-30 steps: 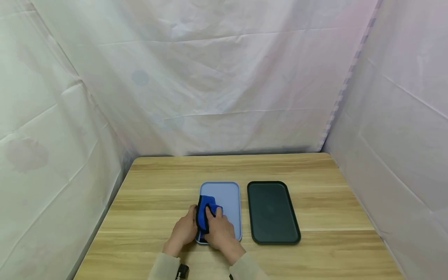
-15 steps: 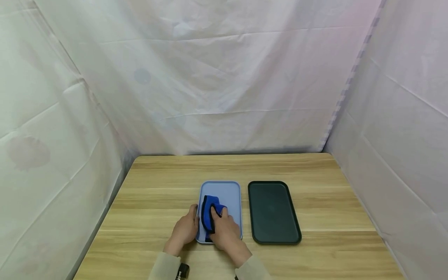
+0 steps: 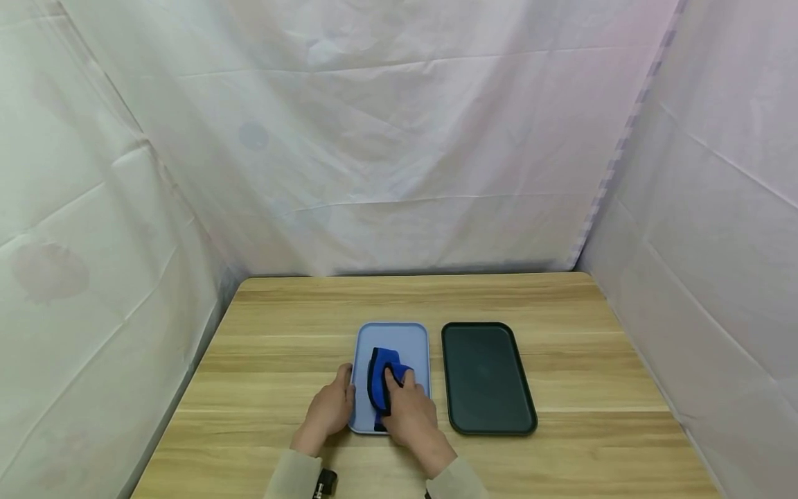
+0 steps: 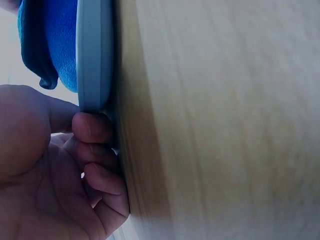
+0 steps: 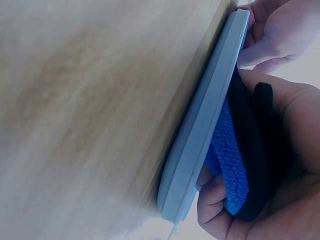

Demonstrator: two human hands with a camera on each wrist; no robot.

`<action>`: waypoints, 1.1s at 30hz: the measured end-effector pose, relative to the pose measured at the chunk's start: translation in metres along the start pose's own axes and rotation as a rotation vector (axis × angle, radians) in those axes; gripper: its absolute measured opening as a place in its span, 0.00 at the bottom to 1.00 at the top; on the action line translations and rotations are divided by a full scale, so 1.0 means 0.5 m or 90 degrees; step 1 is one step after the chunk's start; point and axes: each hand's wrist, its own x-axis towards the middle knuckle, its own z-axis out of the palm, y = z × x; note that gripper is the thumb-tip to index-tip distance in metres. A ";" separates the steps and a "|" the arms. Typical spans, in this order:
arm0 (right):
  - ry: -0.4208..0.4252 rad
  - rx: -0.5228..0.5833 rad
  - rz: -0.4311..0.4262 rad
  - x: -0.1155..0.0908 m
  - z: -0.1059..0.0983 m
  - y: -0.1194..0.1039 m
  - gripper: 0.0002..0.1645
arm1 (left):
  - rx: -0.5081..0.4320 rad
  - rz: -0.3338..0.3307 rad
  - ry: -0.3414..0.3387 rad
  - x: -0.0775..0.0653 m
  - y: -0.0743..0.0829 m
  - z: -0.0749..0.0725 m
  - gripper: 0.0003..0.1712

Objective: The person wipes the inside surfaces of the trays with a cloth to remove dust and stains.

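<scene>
A light blue tray lies on the wooden table, a folded blue cloth with black edging on it. My right hand grips the cloth and presses it against the tray's floor, right of the middle. In the right wrist view, the fuzzy blue cloth bunches under the palm, with curled fingertips at its side. My left hand holds the tray's left edge. The left wrist view has the thumb over the tray rim and the curled fingers against its outer side, low by the tabletop.
A dark green tray lies just to the right of the blue one. White cloth sheets hang behind the table and along both sides. A black band shows at the left sleeve.
My right hand has slid the blue cloth rightward across the tray, uncovering the tray's left side. The left hand stays on the tray's edge, and both trays keep their places.
</scene>
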 end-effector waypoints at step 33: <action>0.012 0.007 0.011 -0.017 -0.022 0.038 0.55 | -0.013 -0.015 -0.017 -0.002 0.003 0.001 0.28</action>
